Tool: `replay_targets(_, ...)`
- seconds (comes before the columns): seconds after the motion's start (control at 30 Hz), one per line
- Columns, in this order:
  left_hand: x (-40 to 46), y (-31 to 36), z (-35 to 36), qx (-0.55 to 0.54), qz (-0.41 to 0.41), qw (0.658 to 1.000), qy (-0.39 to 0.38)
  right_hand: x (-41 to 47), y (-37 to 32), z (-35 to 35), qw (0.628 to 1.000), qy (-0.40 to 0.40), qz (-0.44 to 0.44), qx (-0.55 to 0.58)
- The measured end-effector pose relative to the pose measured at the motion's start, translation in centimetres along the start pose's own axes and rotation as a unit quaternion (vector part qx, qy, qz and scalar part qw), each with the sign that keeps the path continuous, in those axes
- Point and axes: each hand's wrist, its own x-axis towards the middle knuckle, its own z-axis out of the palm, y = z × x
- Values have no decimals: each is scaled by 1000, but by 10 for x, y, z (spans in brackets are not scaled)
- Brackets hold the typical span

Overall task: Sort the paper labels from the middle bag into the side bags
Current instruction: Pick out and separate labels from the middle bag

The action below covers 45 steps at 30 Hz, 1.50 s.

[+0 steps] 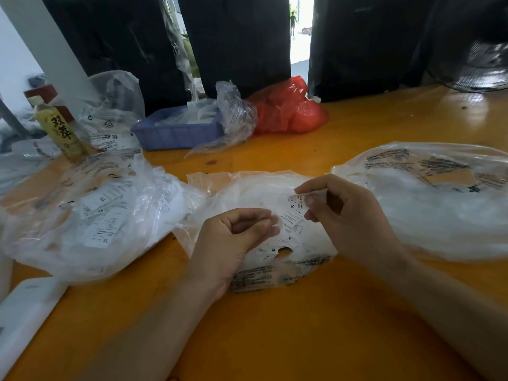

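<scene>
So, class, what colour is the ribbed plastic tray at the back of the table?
The ribbed plastic tray is blue; the head view shows it.

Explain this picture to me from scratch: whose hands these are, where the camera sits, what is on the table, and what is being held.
There is no machine: a person wears a camera on the head, looking down at both bare hands. On the orange table lie three clear plastic bags. The right hand pinches a small paper label marked S over the middle bag. The left hand is curled beside it; whether it holds anything is unclear. The left bag shows labels inside; the right bag looks hazy.
</scene>
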Motion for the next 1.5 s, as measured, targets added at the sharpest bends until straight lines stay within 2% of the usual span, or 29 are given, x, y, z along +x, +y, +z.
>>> replay_targets(0.2, -5, -1, 1, 90, 14, 996, -24, -3, -5, 3, 998, -7, -60, -29)
replay_targets(0.37, -7, 1, 2, 113, 14, 993, -20, -3, -7, 5, 993, -14, -91, -79)
replay_targets(0.93, -3, -3, 0, 96, 8, 994, -54, -3, -4, 5, 990, -2, -100, -98)
replay_targets(1.27, -3, -3, 0, 95, 18, 995, -36, -3, -1, 6, 982, -41, -107, -152)
replay_targets(1.5, -3, -3, 1, 93, 19, 995, -5, -3, -2, 5, 986, -49, -90, -131)
